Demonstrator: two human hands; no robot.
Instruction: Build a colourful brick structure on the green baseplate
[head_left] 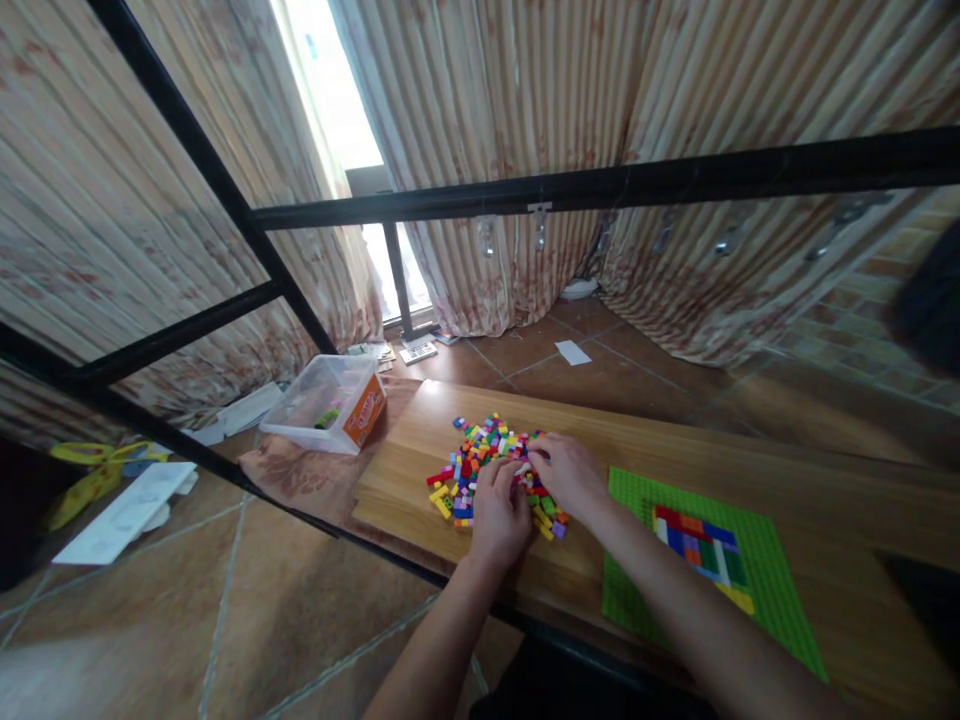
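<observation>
A loose pile of small toy building bricks (480,440) in many colours lies on the wooden board (397,470). My left hand (501,512) is over the near side of the pile, its fingers curled down among the bricks. From the right, my right hand (568,470) reaches in with fingers bent and closed, its tips close to the left hand's. A small whitish piece (523,468) shows between the fingertips; which hand grips it is unclear. Under my right forearm lies a green baseplate (772,570) bearing a patch of coloured bricks (701,550) set side by side.
A clear plastic box (307,440) with an orange label and a few pieces inside stands left of the board. Black metal bars (450,205) cross in front of the curtains (525,100). Papers (573,352) and a white flat panel (124,512) are on the tiled floor.
</observation>
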